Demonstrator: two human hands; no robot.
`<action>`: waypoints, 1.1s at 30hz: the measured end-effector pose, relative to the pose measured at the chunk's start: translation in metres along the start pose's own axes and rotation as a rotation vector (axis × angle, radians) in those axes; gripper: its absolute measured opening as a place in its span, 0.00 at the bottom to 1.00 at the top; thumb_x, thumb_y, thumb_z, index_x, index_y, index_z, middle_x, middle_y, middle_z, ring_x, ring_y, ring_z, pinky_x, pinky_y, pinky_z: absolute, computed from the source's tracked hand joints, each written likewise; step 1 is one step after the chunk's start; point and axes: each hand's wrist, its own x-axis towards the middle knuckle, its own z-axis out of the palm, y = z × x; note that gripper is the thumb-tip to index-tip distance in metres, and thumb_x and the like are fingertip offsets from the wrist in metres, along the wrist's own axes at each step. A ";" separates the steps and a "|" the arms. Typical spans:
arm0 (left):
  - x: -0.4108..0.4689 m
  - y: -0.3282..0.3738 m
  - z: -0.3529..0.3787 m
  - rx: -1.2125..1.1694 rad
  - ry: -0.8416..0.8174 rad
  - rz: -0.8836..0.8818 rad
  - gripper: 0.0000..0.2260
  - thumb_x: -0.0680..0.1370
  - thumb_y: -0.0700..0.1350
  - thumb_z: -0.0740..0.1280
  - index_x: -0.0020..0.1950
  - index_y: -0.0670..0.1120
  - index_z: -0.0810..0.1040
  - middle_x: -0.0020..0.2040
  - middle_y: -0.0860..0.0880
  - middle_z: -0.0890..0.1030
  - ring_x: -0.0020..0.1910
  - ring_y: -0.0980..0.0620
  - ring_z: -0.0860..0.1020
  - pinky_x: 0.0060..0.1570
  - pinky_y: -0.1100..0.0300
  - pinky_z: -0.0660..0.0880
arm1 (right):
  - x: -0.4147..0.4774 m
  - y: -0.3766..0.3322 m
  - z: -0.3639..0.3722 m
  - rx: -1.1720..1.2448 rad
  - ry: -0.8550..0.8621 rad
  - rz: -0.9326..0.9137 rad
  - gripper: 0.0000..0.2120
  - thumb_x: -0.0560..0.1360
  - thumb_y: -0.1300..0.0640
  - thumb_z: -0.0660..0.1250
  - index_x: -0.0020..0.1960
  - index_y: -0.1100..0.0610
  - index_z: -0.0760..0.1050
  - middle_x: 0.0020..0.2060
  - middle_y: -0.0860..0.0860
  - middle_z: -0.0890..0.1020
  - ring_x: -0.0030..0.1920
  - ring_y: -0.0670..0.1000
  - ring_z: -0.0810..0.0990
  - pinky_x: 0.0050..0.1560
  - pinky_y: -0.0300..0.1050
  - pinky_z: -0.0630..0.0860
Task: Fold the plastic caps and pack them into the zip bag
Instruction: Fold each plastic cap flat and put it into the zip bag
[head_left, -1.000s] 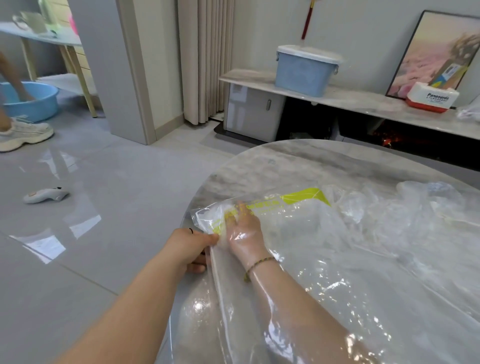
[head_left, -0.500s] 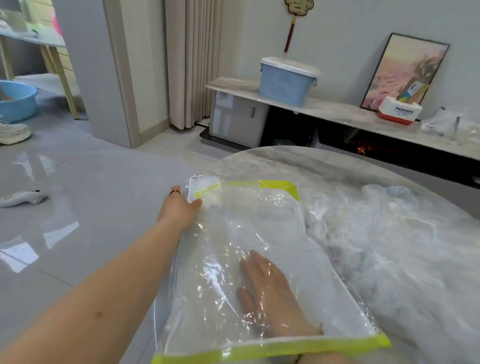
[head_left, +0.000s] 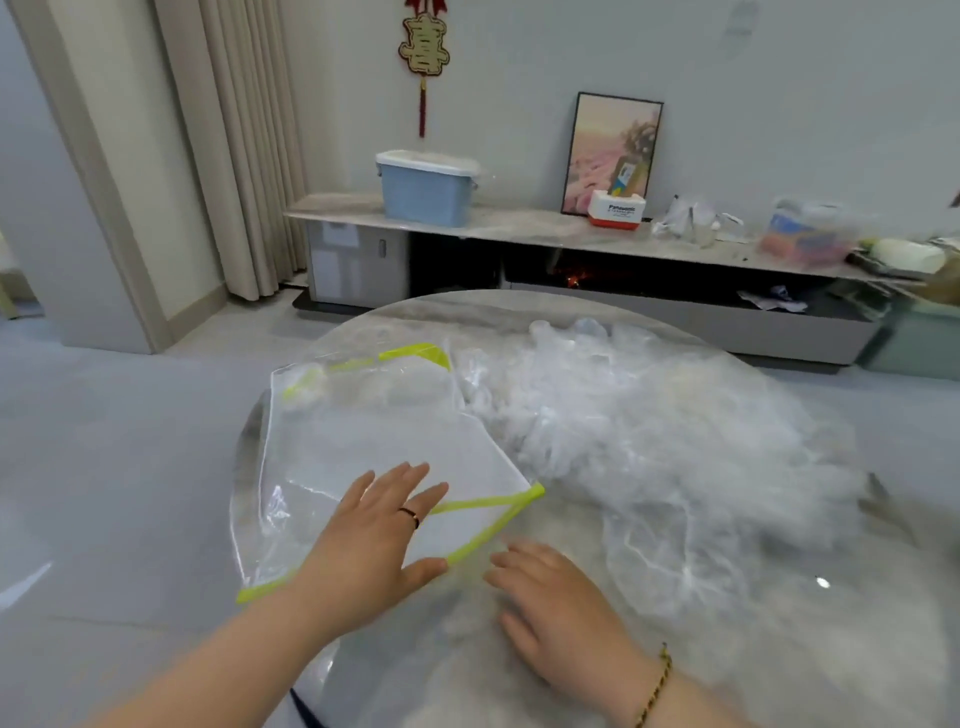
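We press our flat left hand (head_left: 371, 545) on the zip bag (head_left: 374, 447), while our right hand (head_left: 556, 603), fingers relaxed, lies nearer the plastic caps (head_left: 649, 441) heaped to its right.

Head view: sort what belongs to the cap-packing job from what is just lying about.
Job: zip bag; pile of plastic caps; left hand, flat on the bag; right hand, beside it.
Lying about: blue bin; framed picture; Panasonic box; red wall ornament.
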 end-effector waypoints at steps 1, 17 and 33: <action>0.001 0.003 0.004 0.053 0.000 0.013 0.28 0.67 0.62 0.54 0.54 0.47 0.82 0.55 0.46 0.82 0.55 0.48 0.79 0.63 0.57 0.57 | -0.012 0.007 -0.005 -0.023 0.046 -0.012 0.16 0.61 0.50 0.64 0.48 0.49 0.68 0.41 0.44 0.83 0.49 0.45 0.71 0.55 0.37 0.67; 0.018 0.074 0.060 0.049 0.297 0.412 0.21 0.71 0.55 0.55 0.61 0.49 0.68 0.57 0.48 0.80 0.70 0.54 0.62 0.70 0.59 0.49 | -0.087 0.077 -0.027 -0.285 -0.048 0.479 0.18 0.43 0.58 0.79 0.19 0.51 0.68 0.18 0.47 0.70 0.23 0.42 0.70 0.27 0.30 0.64; 0.031 0.098 0.092 0.002 0.164 0.549 0.15 0.67 0.49 0.56 0.35 0.54 0.84 0.40 0.58 0.84 0.38 0.59 0.82 0.48 0.65 0.65 | -0.119 0.063 -0.055 0.032 -0.248 0.200 0.20 0.59 0.50 0.53 0.51 0.48 0.66 0.48 0.43 0.78 0.52 0.42 0.70 0.60 0.36 0.64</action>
